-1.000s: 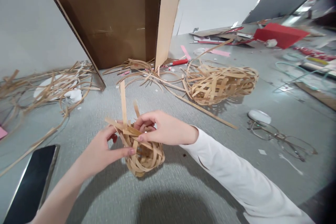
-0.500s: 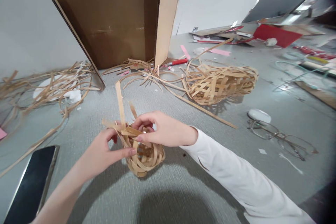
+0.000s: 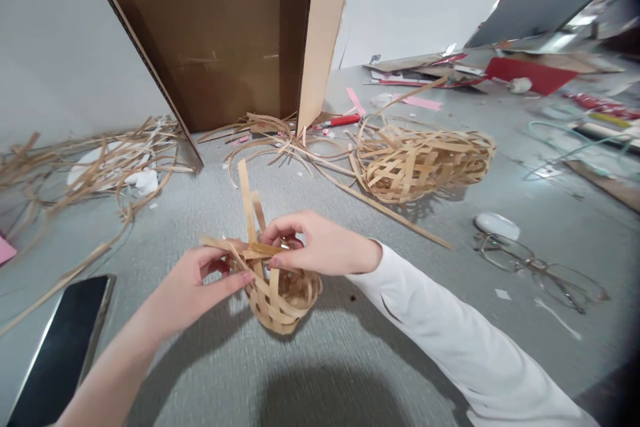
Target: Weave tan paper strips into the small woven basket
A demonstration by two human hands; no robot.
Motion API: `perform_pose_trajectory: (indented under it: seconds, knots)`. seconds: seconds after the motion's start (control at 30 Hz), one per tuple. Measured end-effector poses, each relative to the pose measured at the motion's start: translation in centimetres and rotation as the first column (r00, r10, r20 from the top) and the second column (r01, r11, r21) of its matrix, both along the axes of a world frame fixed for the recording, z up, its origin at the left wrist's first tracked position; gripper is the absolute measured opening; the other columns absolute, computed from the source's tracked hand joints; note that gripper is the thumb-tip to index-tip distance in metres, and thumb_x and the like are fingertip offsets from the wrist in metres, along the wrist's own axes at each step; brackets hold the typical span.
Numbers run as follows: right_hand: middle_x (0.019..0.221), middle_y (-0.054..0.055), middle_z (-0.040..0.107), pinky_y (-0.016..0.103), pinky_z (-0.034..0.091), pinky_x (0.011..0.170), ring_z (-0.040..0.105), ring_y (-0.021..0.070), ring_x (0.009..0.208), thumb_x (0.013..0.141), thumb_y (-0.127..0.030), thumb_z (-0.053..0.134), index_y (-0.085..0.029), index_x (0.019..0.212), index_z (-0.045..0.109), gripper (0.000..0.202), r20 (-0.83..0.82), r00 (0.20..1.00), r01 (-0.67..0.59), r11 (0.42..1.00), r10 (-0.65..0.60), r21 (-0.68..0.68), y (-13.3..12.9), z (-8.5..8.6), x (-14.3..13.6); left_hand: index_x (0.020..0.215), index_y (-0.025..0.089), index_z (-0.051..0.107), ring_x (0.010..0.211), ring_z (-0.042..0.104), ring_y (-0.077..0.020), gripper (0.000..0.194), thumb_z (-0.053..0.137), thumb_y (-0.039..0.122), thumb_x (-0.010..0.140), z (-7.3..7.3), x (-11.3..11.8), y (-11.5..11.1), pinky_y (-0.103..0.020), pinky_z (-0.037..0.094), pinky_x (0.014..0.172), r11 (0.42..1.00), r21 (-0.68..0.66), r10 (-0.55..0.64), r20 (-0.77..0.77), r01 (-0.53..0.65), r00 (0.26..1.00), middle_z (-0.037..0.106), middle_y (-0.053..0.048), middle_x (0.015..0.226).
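Note:
A small woven basket (image 3: 280, 303) of flat tan strips sits tilted on the grey table between my hands, its opening facing up and to the right. Loose strip ends (image 3: 245, 190) stick up from its far rim. My left hand (image 3: 203, 280) pinches the left side of the weave, thumb in front and fingers behind, where strips cross. My right hand (image 3: 313, 243) is closed on a strip at the upper rim, its thumb and forefinger pinching near the crossing; the other fingers curl behind and are partly hidden.
A larger woven piece (image 3: 425, 163) lies behind on the right. Loose strips (image 3: 115, 160) are piled at the back left. An open cardboard box (image 3: 235, 40) stands behind. A phone (image 3: 60, 353) lies at left, eyeglasses (image 3: 537, 267) at right, and a red-handled cutter (image 3: 345, 120) near the box.
The basket has turned slightly, and its upright strips lean more to the right. My left thumb has shifted a little up and left along the weave. Both hands keep their pinch.

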State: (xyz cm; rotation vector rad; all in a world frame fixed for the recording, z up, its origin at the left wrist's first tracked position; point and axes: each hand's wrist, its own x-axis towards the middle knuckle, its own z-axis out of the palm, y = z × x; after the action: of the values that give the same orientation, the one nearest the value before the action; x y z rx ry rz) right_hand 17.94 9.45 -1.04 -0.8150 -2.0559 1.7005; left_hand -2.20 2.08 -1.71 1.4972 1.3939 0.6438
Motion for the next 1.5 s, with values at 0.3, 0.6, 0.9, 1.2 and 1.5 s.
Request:
perform_pose_trajectory:
  seconds: [0.3, 0.6, 0.9, 1.2, 1.5]
  knots:
    - [0.071, -0.005, 0.057, 0.023, 0.043, 0.065, 0.051, 0.0095, 0.065, 0.068, -0.012, 0.070, -0.015, 0.077, 0.060, 0.013, -0.093, 0.991, -0.102, 0.989, 0.092, -0.107, 0.7, -1.2, -0.1, 0.074, 0.024, 0.071, 0.073, 0.063, -0.0113, 0.003, 0.069, 0.026, 0.075, -0.2, -0.2, 0.2, -0.021, 0.050, 0.068, 0.983, 0.183, -0.003, 0.097, -0.015, 0.995, 0.071, 0.001, 0.081]
    - [0.071, -0.005, 0.053, 0.023, 0.043, 0.065, 0.051, 0.0093, 0.065, 0.074, -0.013, 0.065, -0.018, 0.080, 0.052, 0.015, -0.168, 0.979, -0.139, 0.984, 0.118, -0.116, 0.0, -1.3, -0.3, 0.084, 0.023, 0.075, 0.072, 0.065, -0.0141, 0.013, 0.070, 0.031, 0.075, -0.7, -0.2, 0.0, -0.024, 0.052, 0.068, 0.991, 0.086, 0.089, 0.156, -0.104, 0.984, 0.074, -0.001, 0.076]
    - [0.073, -0.004, 0.051, 0.023, 0.039, 0.062, 0.044, 0.0108, 0.066, 0.076, -0.013, 0.063, -0.016, 0.098, 0.058, 0.023, -0.136, 0.981, -0.132, 0.990, 0.138, 0.056, 0.3, -2.0, -0.1, 0.081, 0.026, 0.077, 0.073, 0.069, -0.0149, 0.010, 0.070, 0.026, 0.074, -0.5, -0.6, 0.1, -0.024, 0.055, 0.069, 0.998, 0.004, 0.062, 0.254, -0.065, 0.965, 0.076, -0.002, 0.077]
    - [0.074, -0.004, 0.053, 0.024, 0.041, 0.065, 0.048, 0.0117, 0.068, 0.079, -0.015, 0.063, -0.017, 0.102, 0.056, 0.025, -0.220, 0.960, -0.164, 0.985, 0.173, 0.062, 0.6, -2.4, 0.1, 0.083, 0.026, 0.077, 0.071, 0.068, -0.0130, 0.011, 0.072, 0.025, 0.074, -0.6, -0.4, 0.4, -0.021, 0.053, 0.067, 0.998, -0.020, 0.058, 0.291, -0.054, 0.955, 0.076, -0.001, 0.074]
    - [0.078, -0.003, 0.052, 0.026, 0.040, 0.069, 0.047, 0.0126, 0.071, 0.078, -0.010, 0.060, -0.018, 0.100, 0.056, 0.023, -0.217, 0.963, -0.144, 0.986, 0.159, 0.080, 0.2, -2.1, 0.0, 0.081, 0.025, 0.076, 0.071, 0.067, -0.0109, 0.010, 0.070, 0.023, 0.073, -0.1, 0.3, 0.5, -0.017, 0.050, 0.064, 0.999, -0.007, 0.052, 0.287, -0.052, 0.956, 0.074, 0.001, 0.075]
